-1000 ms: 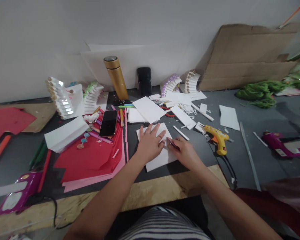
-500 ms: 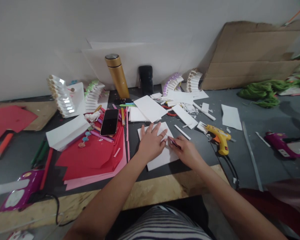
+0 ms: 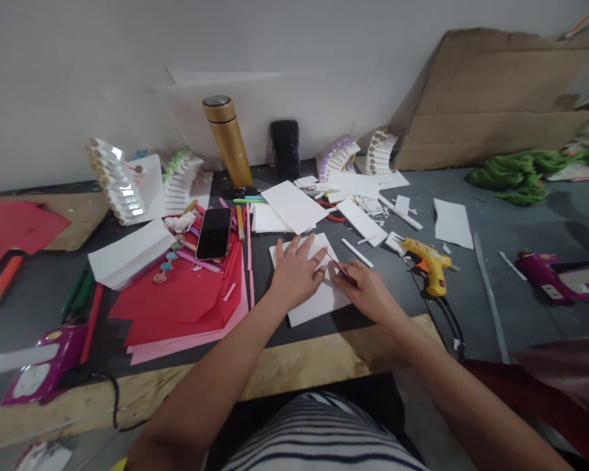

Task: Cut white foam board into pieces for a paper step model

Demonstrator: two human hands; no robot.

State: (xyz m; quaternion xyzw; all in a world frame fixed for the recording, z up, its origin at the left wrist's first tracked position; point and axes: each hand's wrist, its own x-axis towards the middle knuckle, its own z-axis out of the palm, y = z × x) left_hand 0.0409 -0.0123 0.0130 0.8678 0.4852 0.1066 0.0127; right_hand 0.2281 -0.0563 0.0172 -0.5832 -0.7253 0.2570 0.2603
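Note:
On the dark table in front of me lies a white board (image 3: 314, 307), angled slightly. My left hand (image 3: 296, 271) rests flat on it with the fingers spread, pressing down on its upper part. Close beside it, at the board's right side, my right hand (image 3: 366, 288) is closed around a slim, dark reddish, pen-like tool (image 3: 342, 269). The tool's tip points toward my left fingers and seems to touch the board; its exact kind is too small to tell.
Left of the board are red sheets (image 3: 177, 294) and a phone (image 3: 214, 233). White offcuts (image 3: 360, 221) lie behind. A yellow glue gun (image 3: 432, 267) is to the right, purple ones (image 3: 554, 275) farther out. A gold flask (image 3: 230, 144) stands at the back.
The camera view has tilted slightly, so everything sits a little higher. My right hand and its tool have shifted only slightly; my left hand stays on the board.

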